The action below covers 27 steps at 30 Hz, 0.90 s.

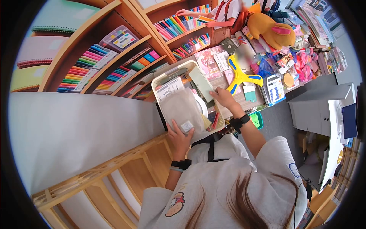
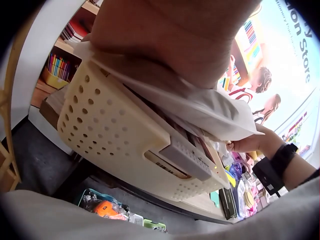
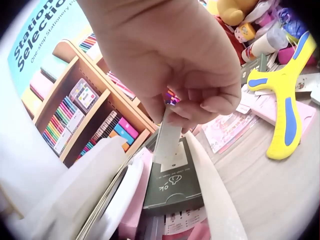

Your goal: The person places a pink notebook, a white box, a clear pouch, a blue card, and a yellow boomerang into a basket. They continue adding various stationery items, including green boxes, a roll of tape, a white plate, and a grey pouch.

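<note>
A cream plastic basket (image 1: 154,86) with punched holes holds packets and boxes. My left hand (image 1: 179,139) rests with extended fingers on a frosted bag (image 1: 177,108) with a small white label. The bag lies over the near side of the basket and folds across its rim in the left wrist view. My right hand (image 3: 185,85) pinches the upper end of a long flat box (image 3: 175,187), pale on one face and dark green with white print on the other. That box stands inside the basket wall, beside a white round item (image 3: 120,205) and a pink packet (image 3: 142,187).
A yellow and blue Y-shaped item (image 1: 242,76) lies on the table right of the basket. Behind it are a calculator (image 1: 275,89), a brown plush toy (image 1: 268,30) and stationery packets. A printed bookshelf backdrop (image 1: 126,57) stands behind. A teal bin (image 1: 260,120) sits below the table.
</note>
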### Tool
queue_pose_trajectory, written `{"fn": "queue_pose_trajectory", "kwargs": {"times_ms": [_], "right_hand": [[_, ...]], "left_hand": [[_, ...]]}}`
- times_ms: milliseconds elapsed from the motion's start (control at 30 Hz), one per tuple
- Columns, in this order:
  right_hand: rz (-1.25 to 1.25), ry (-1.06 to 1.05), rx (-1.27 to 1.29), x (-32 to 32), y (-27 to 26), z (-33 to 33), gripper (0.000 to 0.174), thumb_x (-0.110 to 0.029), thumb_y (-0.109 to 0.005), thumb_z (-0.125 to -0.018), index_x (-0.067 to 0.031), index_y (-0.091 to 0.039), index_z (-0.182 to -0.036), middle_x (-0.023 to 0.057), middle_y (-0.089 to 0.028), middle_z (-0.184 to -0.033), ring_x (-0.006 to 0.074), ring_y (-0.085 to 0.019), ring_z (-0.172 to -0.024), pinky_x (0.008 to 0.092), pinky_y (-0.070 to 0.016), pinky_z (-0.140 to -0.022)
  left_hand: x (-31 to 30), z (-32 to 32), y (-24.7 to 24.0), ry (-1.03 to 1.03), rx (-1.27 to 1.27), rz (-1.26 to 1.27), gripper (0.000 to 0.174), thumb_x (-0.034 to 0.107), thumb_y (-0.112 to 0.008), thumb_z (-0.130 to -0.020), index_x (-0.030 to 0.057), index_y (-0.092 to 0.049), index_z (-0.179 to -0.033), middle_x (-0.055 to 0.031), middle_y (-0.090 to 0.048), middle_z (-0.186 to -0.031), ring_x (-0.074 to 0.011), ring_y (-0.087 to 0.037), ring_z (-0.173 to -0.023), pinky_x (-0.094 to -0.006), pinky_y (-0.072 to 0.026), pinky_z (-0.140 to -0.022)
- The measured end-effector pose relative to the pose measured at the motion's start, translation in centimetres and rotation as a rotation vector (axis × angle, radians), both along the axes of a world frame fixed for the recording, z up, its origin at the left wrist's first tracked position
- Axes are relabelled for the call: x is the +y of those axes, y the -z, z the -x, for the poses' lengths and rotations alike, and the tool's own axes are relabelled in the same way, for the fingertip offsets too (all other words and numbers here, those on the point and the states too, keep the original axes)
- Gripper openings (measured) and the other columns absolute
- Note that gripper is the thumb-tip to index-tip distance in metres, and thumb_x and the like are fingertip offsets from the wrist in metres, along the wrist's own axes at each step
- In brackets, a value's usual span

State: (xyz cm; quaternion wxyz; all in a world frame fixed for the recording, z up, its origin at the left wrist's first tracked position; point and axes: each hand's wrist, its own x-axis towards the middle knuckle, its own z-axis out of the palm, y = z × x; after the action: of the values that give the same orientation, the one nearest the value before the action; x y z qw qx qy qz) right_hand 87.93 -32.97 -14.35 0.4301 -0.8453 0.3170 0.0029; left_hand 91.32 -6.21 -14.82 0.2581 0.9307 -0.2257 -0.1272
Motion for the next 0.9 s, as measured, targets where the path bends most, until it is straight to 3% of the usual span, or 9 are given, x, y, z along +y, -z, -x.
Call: {"fn": "queue_pose_trajectory", "kwargs": {"times_ms": [100, 200, 367, 467, 567, 633, 800, 867, 900], "right_hand": [[0.295, -0.046, 0.229, 1.5, 0.9, -0.5, 0.048, -0.044, -0.033, -0.088, -0.0038, -0.058, -0.078, 0.0199, -0.06, -0.07, 0.0353, -0.06, -0.068, 0.0432, -0.048, -0.06], [0.43, -0.13, 0.271, 1.4, 1.5, -0.9, 0.048, -0.046, -0.034, -0.087, -0.0064, -0.058, -0.076, 0.0156, -0.061, -0.067, 0.0329, -0.061, -0.064, 0.0434, -0.048, -0.056], [0.349, 0.03, 0.197, -0.2, 1.0, -1.0, 0.045, -0.047, -0.041, -0.085, -0.0044, -0.055, -0.082, 0.0185, -0.06, -0.069, 0.0365, -0.06, -0.067, 0.0459, -0.0468, -0.058], [0.14, 0.562, 0.109, -2.2, 5.7, 0.7, 0.046, -0.045, -0.052, -0.079, -0.0004, -0.05, -0.089, 0.023, -0.058, -0.076, 0.0413, -0.056, -0.077, 0.0474, -0.0445, -0.064], [0.236, 0.696, 0.091, -4.0, 11.4, 3.4, 0.047, -0.037, -0.064, -0.07, 0.0041, -0.054, -0.09, 0.0231, -0.056, -0.082, 0.0405, -0.054, -0.08, 0.0441, -0.0433, -0.071], [0.284, 0.699, 0.136, -4.1, 11.7, 3.6, 0.047, -0.034, -0.065, -0.07, 0.0045, -0.052, -0.092, 0.0224, -0.057, -0.084, 0.038, -0.056, -0.079, 0.0432, -0.0449, -0.07], [0.5, 0.484, 0.054, -6.4, 14.1, 3.9, 0.042, -0.031, -0.068, -0.069, 0.0023, -0.053, -0.09, 0.0159, -0.06, -0.081, 0.0289, -0.06, -0.069, 0.0371, -0.0484, -0.063], [-0.099, 0.649, -0.143, -6.3, 11.8, 3.9, 0.038, -0.027, -0.07, -0.069, 0.0006, -0.053, -0.089, 0.0113, -0.06, -0.074, 0.0205, -0.059, -0.059, 0.031, -0.0484, -0.056], [-0.098, 0.659, -0.219, -6.1, 10.4, 3.9, 0.033, -0.022, -0.07, -0.07, -0.0004, -0.054, -0.088, 0.0087, -0.059, -0.067, 0.0142, -0.057, -0.055, 0.0254, -0.0467, -0.052]], "left_hand": [[0.2, -0.1, 0.8, -0.005, -0.041, -0.032, 0.094, 0.049, -0.061, -0.071, 0.0044, -0.01, -0.136, -0.0332, -0.004, -0.133, -0.0466, -0.014, -0.121, -0.0492, -0.016, -0.099], [0.3, 0.0, 1.0, -0.006, -0.07, -0.048, 0.094, 0.05, -0.062, -0.069, 0.0036, -0.013, -0.135, -0.0339, -0.007, -0.133, -0.046, -0.018, -0.121, -0.0484, -0.0193, -0.098], [0.2, 0.1, 1.2, -0.009, -0.081, -0.037, 0.094, 0.052, -0.061, -0.069, 0.0031, -0.014, -0.135, -0.0341, -0.008, -0.133, -0.0453, -0.017, -0.121, -0.0481, -0.0192, -0.098], [0.6, -0.1, 1.0, 0.0, -0.131, -0.055, 0.092, 0.052, -0.059, -0.07, 0.0024, -0.016, -0.134, -0.0349, -0.009, -0.132, -0.0454, -0.02, -0.12, -0.0482, -0.0217, -0.097], [0.4, -0.1, 0.7, 0.004, -0.14, -0.125, 0.092, 0.053, -0.059, -0.07, 0.002, -0.016, -0.134, -0.0355, -0.012, -0.131, -0.046, -0.024, -0.118, -0.0485, -0.0253, -0.096], [0.6, -0.1, 0.9, 0.022, -0.056, -0.054, 0.092, 0.052, -0.058, -0.072, 0.0047, -0.011, -0.135, -0.0324, -0.006, -0.133, -0.0472, -0.016, -0.12, -0.0502, -0.0166, -0.098], [0.3, 0.1, 0.6, -0.006, -0.123, -0.051, 0.091, 0.052, -0.058, -0.072, 0.0033, -0.015, -0.134, -0.0335, -0.01, -0.132, -0.0472, -0.021, -0.118, -0.0499, -0.0217, -0.096], [0.4, 0.1, 0.5, -0.012, -0.163, -0.053, 0.09, 0.052, -0.059, -0.071, 0.002, -0.017, -0.133, -0.0345, -0.014, -0.13, -0.0473, -0.025, -0.115, -0.0497, -0.0254, -0.094], [0.4, 0.1, 0.5, -0.003, -0.171, -0.023, 0.09, 0.052, -0.059, -0.071, 0.0021, -0.018, -0.133, -0.0341, -0.014, -0.13, -0.0473, -0.024, -0.115, -0.0502, -0.0245, -0.095]]}}
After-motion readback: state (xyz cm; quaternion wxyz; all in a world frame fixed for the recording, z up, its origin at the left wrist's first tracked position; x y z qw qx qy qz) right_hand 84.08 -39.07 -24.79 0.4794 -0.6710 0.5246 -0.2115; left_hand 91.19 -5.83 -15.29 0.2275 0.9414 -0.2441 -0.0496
